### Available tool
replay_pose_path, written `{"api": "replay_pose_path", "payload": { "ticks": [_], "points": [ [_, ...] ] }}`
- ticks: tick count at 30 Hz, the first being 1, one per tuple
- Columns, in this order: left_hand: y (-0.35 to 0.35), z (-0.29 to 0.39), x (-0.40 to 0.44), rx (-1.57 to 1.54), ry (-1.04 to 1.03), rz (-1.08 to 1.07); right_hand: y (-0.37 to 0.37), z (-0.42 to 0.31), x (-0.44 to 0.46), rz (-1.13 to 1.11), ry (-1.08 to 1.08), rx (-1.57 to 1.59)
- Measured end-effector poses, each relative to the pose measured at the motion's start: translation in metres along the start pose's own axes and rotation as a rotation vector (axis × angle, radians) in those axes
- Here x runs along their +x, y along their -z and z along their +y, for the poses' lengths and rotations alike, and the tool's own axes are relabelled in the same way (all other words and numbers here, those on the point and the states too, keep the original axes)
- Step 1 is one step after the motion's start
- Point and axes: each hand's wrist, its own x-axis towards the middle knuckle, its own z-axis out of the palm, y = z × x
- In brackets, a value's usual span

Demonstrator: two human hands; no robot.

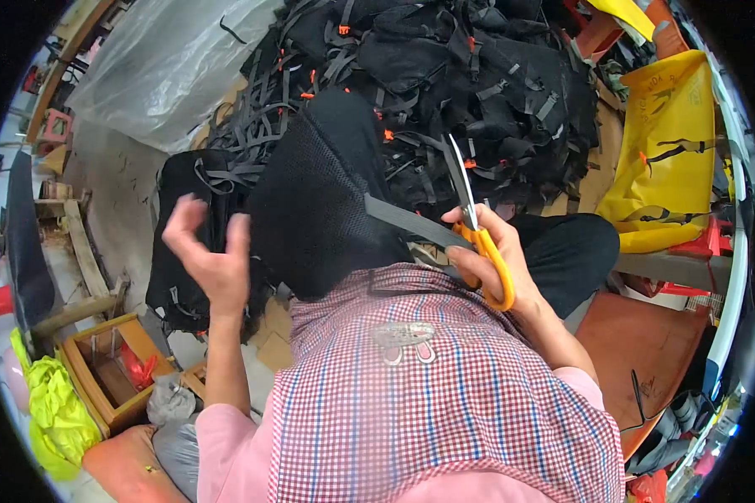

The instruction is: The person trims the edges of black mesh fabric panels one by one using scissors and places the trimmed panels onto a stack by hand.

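Note:
My right hand (499,260) is closed around orange-handled scissors (501,272), whose blades point up and away. The same hand pinches the end of a grey strap (411,220) between thumb and finger. That strap runs left to a black mesh fabric piece (319,201) lying over my lap. To the left of the fabric, my left hand (212,251) is raised with its fingers apart and nothing in it; it is slightly blurred.
A large heap of black straps and bags (512,92) with orange clips lies ahead. Clear plastic sheeting (172,71) is at the upper left, a yellow bag (667,151) at the right. A wooden drawer (113,369) stands at the lower left, beside lime-green plastic (59,415).

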Motion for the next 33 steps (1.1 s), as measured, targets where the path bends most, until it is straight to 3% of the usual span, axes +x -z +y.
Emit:
{"api": "replay_pose_path", "payload": {
  "ticks": [2,4,7,11,16,18,24,33],
  "points": [
    [0.002,0.049,0.008,-0.178,-0.257,-0.552,-0.003,0.000,0.000,-0.002,0.134,-0.032],
    [-0.025,0.078,-0.014,-0.107,-0.368,-0.571,-0.003,0.003,0.000,0.013,0.276,-0.148],
    [-0.065,0.087,-0.026,-0.169,-0.373,-0.558,-0.002,-0.009,-0.014,0.063,0.247,-0.138],
    [-0.095,0.100,-0.022,-0.432,-0.446,-0.354,0.018,-0.001,-0.021,-0.003,0.142,-0.268],
    [-0.107,0.097,-0.025,-0.494,-0.521,-0.383,0.040,0.023,-0.004,-0.041,0.114,-0.335],
    [-0.109,0.093,-0.028,-0.506,-0.525,-0.403,0.050,0.029,0.011,-0.160,0.078,-0.380],
    [-0.105,0.090,-0.033,-0.588,-0.553,-0.437,0.034,0.025,0.040,-0.276,0.086,-0.600],
    [-0.108,0.083,-0.037,-0.640,-0.537,-0.463,0.017,0.032,0.035,-0.196,0.258,-0.560]
  ]
}}
